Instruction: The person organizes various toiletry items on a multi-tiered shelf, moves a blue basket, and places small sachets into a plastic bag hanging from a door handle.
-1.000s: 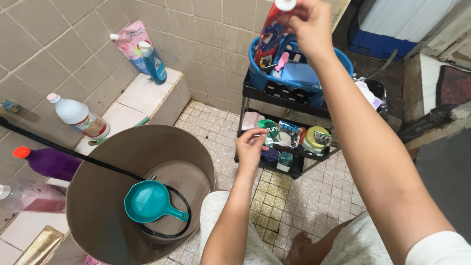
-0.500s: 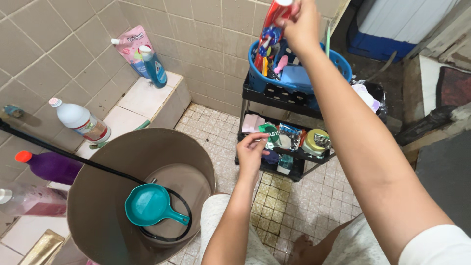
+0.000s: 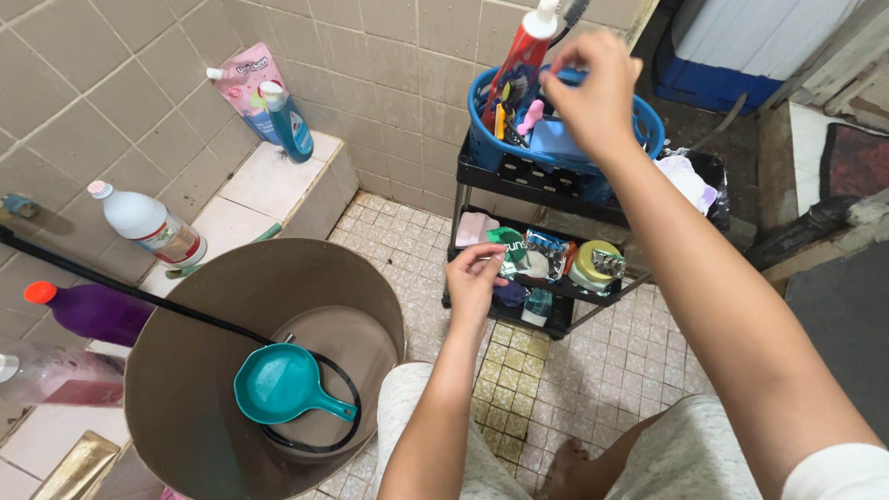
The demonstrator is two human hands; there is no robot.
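Note:
My right hand hovers over a blue basket on top of a black shelf cart, fingers curled. Just to its left a red and blue tube with a white cap stands upright in the basket, apart from the hand. Whether the right hand holds anything is unclear. My left hand is lower, in front of the cart's middle shelf, next to a green packet. Its thumb and fingers are pinched together and nothing shows between them.
A large brown bucket at lower left holds a teal dipper and a black hose. Bottles stand on the tiled ledge: white, purple, blue, plus a pink pouch. My knees are at the bottom.
My right hand has let go of the tube, which now stands in the basket, and has dropped lower and to the right. My left hand has barely moved.

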